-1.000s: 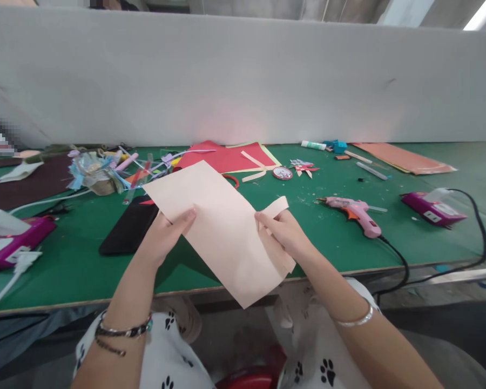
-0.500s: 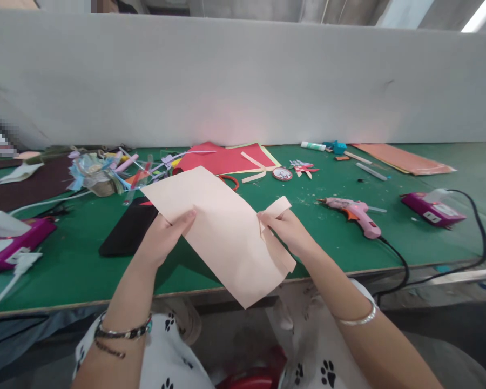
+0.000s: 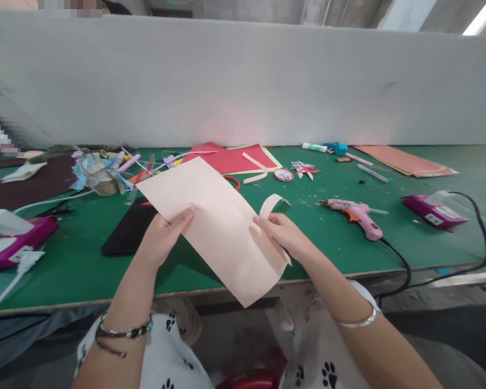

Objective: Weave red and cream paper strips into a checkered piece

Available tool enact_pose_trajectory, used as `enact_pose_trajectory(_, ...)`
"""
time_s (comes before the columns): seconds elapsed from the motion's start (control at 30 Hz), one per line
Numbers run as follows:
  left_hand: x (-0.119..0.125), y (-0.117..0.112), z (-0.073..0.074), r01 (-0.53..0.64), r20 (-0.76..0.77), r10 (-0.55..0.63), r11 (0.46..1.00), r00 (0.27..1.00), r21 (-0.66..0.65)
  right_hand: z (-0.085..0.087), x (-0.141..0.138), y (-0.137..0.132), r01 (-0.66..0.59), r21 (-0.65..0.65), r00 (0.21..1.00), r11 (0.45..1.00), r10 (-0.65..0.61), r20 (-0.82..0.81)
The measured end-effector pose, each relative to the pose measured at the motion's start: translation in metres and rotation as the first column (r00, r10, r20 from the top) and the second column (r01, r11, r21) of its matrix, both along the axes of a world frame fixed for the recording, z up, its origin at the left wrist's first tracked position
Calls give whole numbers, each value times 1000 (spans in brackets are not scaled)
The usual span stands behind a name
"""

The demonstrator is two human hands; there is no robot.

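Observation:
A pale peach sheet of paper (image 3: pixel 216 224) hangs tilted over the near edge of the green table (image 3: pixel 76 259). My left hand (image 3: pixel 164 237) pinches its left side, thumb on top. My right hand (image 3: pixel 285 235) grips the sheet's right edge, where a narrow strip (image 3: pixel 272 204) is torn partly free and curls up above my fingers. Both hands are closed on the paper.
A pink glue gun (image 3: pixel 354 210) lies right of my hands, its black cord running off the edge. Purple devices lie at far right (image 3: pixel 435 210) and far left (image 3: pixel 12 246). A black pad (image 3: pixel 127 229), red paper (image 3: pixel 233 159), ribbon scraps (image 3: pixel 99 173) and a glue stick (image 3: pixel 314 147) lie behind.
The strip at the right edge has peeled further from the sheet and now curls upward. The sheet has shifted slightly up and left. Both hands keep their grip.

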State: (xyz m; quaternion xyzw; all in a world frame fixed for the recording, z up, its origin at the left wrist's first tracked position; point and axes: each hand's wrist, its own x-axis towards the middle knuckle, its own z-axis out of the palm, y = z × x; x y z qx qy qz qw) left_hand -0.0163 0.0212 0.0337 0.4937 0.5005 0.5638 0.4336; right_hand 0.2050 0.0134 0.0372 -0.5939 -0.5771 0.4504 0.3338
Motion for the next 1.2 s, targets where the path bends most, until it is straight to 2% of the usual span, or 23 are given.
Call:
enact_pose_trajectory(0.1,1,-1,1,12,-7,-12,1000,1000,-12,-1,0,0,15,-4,1000,1000,-15,-4)
enact_pose_trajectory(0.23,-1,0,1,-16,-10,16,1000,1000,-8,-1,1,1,64,19,993,998,-62,-96)
enact_pose_trajectory(0.43,-4,2,-2,-25,-33,26,1000,999,16,-2,5,3,29,14,993,999,-27,-117)
enact_pose_trajectory(0.5,-4,2,-2,-47,-79,49,998,996,28,-3,5,3,25,21,993,999,-23,-118)
enact_pose_trajectory(0.57,-8,2,1,-66,-202,67,998,977,12,-3,5,3,33,33,991,999,-29,-132)
enact_pose_trajectory(0.63,-16,4,6,-127,-403,115,992,908,-2,-3,5,4,75,41,984,996,-68,-164)
enact_pose_trajectory(0.67,-22,5,8,-172,-513,156,985,844,16,-2,6,5,108,41,979,993,-99,-180)
enact_pose_trajectory(0.73,-37,9,11,-267,-703,277,955,655,127,-1,7,6,166,30,966,986,-156,-204)
enact_pose_trajectory(0.8,-54,15,9,-304,-843,338,927,419,221,-1,8,7,190,15,959,982,-182,-215)
enact_pose_trajectory(0.83,-61,18,6,-315,-901,299,928,315,198,-1,8,8,195,12,958,981,-187,-217)
enact_pose_trajectory(0.87,-68,21,3,-338,-938,238,930,253,144,-2,9,8,197,15,958,980,-189,-218)
enact_pose_trajectory(0.9,-74,25,-1,-357,-960,160,932,230,70,-3,9,8,198,21,958,980,-189,-216)
enact_pose_trajectory(1.0,-83,32,-9,-360,-968,-8,927,253,-102,-6,11,10,207,56,961,977,-192,-201)
enact_pose_trajectory(1.07,-84,34,-11,-356,-965,-37,925,261,-132,-8,13,10,209,79,963,975,-191,-192)
enact_pose_trajectory(1.2,-78,33,-8,-373,-968,-17,921,250,-113,-8,13,10,220,101,964,970,-201,-176)
